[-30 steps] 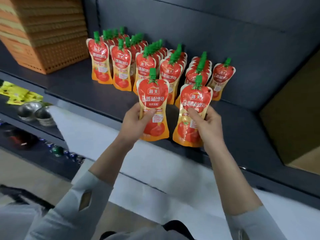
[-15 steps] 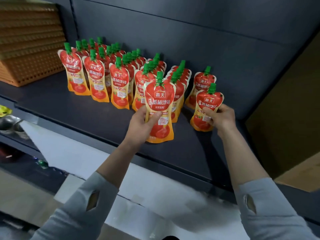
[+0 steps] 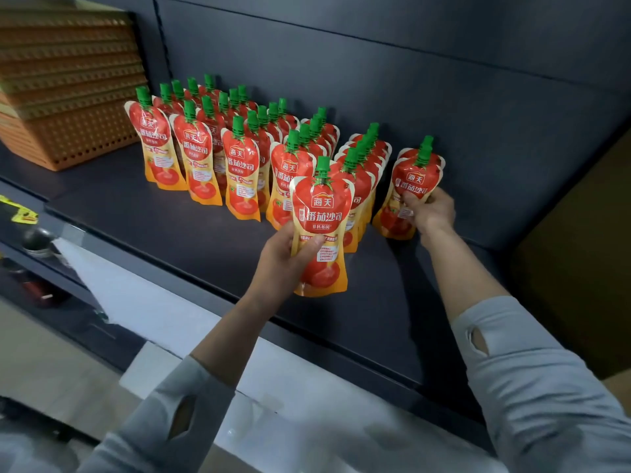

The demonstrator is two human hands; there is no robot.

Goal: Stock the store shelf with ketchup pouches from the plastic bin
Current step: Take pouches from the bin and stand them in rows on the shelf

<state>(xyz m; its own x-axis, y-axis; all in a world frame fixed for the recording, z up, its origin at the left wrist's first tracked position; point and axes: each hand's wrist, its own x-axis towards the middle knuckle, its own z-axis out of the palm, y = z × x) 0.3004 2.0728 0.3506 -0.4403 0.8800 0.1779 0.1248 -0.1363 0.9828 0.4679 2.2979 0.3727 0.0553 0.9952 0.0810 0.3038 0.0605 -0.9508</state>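
Several rows of red and yellow ketchup pouches (image 3: 239,172) with green caps stand on the dark shelf (image 3: 143,213). My left hand (image 3: 283,257) grips one ketchup pouch (image 3: 321,230) upright above the shelf's front, before the fifth row. My right hand (image 3: 428,211) holds a second pouch (image 3: 411,189) at the far right, its base on the shelf, pressed against another pouch behind it. The plastic bin is not in view.
A stack of orange perforated baskets (image 3: 65,97) stands at the shelf's left end. A lower shelf (image 3: 20,240) to the left holds a metal bowl (image 3: 36,238) and yellow packets (image 3: 20,213). A brown panel (image 3: 577,261) borders the right.
My right hand has carried its pouch back and right, setting it down in front of the lone pouch at the far right. My left hand keeps its pouch near the front.
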